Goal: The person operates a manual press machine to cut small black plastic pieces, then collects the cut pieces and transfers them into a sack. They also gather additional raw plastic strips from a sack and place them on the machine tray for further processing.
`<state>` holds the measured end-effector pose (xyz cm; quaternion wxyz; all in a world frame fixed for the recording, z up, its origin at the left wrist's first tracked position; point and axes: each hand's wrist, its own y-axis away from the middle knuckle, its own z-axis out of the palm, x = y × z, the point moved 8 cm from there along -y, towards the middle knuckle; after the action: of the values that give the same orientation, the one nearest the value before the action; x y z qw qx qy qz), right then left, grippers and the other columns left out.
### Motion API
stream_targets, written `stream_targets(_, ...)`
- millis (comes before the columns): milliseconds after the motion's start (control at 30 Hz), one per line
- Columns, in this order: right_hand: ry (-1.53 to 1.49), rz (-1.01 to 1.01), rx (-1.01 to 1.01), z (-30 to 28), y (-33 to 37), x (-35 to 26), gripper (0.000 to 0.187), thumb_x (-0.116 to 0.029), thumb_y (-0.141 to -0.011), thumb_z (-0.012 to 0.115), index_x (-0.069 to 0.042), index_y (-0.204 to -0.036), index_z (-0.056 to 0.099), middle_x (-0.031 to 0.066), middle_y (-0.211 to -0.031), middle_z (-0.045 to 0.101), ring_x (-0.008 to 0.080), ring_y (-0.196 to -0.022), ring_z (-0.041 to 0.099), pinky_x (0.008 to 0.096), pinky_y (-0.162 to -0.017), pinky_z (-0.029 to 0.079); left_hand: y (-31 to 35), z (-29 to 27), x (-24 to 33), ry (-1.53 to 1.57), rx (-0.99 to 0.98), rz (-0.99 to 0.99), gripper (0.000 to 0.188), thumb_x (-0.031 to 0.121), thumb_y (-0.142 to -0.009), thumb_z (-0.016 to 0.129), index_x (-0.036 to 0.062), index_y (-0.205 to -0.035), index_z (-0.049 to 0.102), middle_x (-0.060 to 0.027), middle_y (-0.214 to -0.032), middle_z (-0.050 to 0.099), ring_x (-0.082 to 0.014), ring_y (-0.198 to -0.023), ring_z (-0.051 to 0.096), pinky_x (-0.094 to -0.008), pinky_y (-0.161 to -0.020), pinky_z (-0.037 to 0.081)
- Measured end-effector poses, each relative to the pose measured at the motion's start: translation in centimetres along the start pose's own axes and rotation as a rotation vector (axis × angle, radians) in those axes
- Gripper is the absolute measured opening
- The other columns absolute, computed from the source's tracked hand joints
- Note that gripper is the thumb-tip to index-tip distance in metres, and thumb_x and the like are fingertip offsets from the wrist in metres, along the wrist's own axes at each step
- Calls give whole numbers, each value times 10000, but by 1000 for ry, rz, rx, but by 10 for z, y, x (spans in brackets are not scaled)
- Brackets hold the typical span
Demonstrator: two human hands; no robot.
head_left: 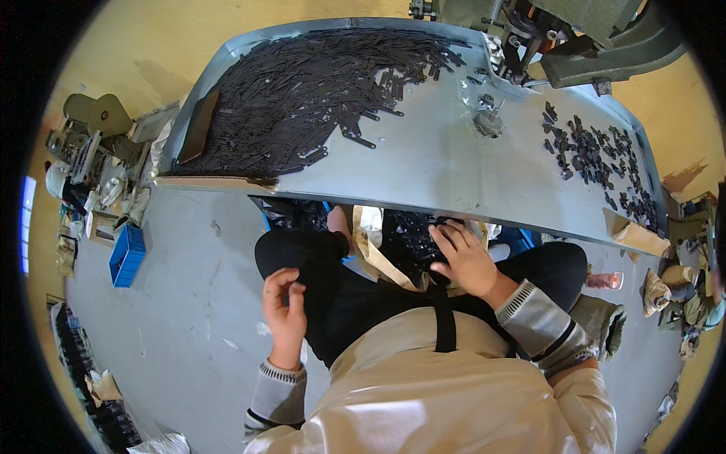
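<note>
My right hand (pixel 467 261) is over the mouth of a sack (pixel 378 261) between my knees, fingers stretched out and slightly apart. Its fingertips lie at the small dark parts (pixel 410 240) in the sack; whether they touch them I cannot tell. My left hand (pixel 285 314) is raised beside my left thigh, fingers loosely curled, with a gap to the thumb and nothing visible in it. In front of me a metal-topped bench (pixel 416 163) carries a big heap of flat dark strips (pixel 295 91) at the left. Smaller dark pieces (pixel 594 155) lie scattered at the right.
A green press-like machine (pixel 597 45) overhangs the bench's far right. A small metal fixture (pixel 488 117) stands on the bench top. Cardboard strips (pixel 215 182) edge the bench. On the floor at left is a blue crate (pixel 127 256); sacks (pixel 656 291) stand at right.
</note>
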<state>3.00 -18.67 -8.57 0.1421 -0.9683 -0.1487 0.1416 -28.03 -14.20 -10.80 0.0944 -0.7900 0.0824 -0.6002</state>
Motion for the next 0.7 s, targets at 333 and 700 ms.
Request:
stream_targets(333, -127, 434, 162, -73, 169, 53, 136, -56, -848, 604, -29, -977, 637, 149, -926, 642, 331, -883, 606, 387, -796, 482, 37, -68, -44, -81, 125, -351, 152, -21, -888, 489, 34, -1005, 569, -18, -918, 582, -85, -725, 534, -220, -681, 447)
stream_targets(700, -290, 964, 253, -44, 291, 102, 185, -119, -897, 589, -9, -1040, 631, 165, -836, 651, 236, -681, 629, 321, -581, 496, 40, 30, -42, 2, -120, -464, 115, 18, -895, 521, 18, -996, 576, -25, -852, 584, -91, -689, 546, -224, -646, 447)
